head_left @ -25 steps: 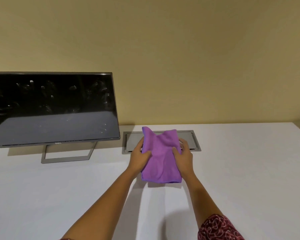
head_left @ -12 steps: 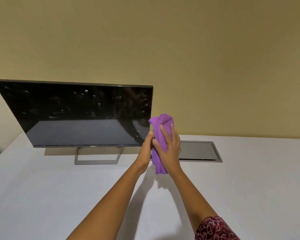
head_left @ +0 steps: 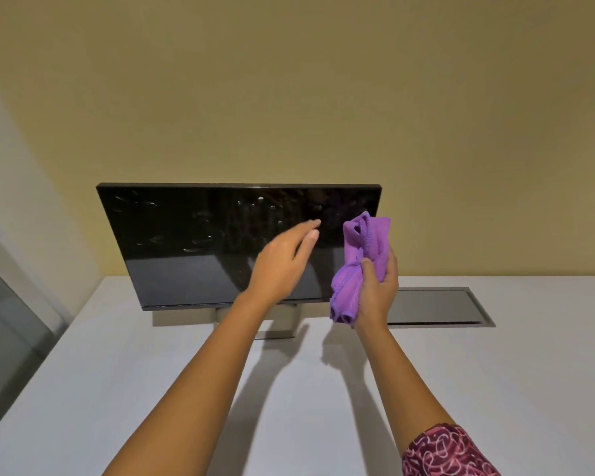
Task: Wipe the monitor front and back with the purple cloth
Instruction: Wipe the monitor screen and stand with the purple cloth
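The black monitor [head_left: 200, 242] stands on the white table, its dark screen facing me and dotted with smudges. My right hand [head_left: 378, 290] grips the bunched purple cloth [head_left: 361, 262] in front of the screen's right edge. My left hand [head_left: 285, 259] hovers before the screen's middle right, fingers stretched out and empty. The monitor's grey stand is partly hidden behind my left forearm. The back of the monitor is out of sight.
A grey metal cable hatch [head_left: 437, 305] is set flush into the white table [head_left: 323, 407] right of the monitor. The yellow wall [head_left: 323, 97] runs close behind. A glass panel [head_left: 4, 321] lies beyond the table's left edge.
My left hand has let go of the cloth and moved left in front of the screen. My right hand has raised the cloth to the screen's right edge. The view has turned toward the monitor.
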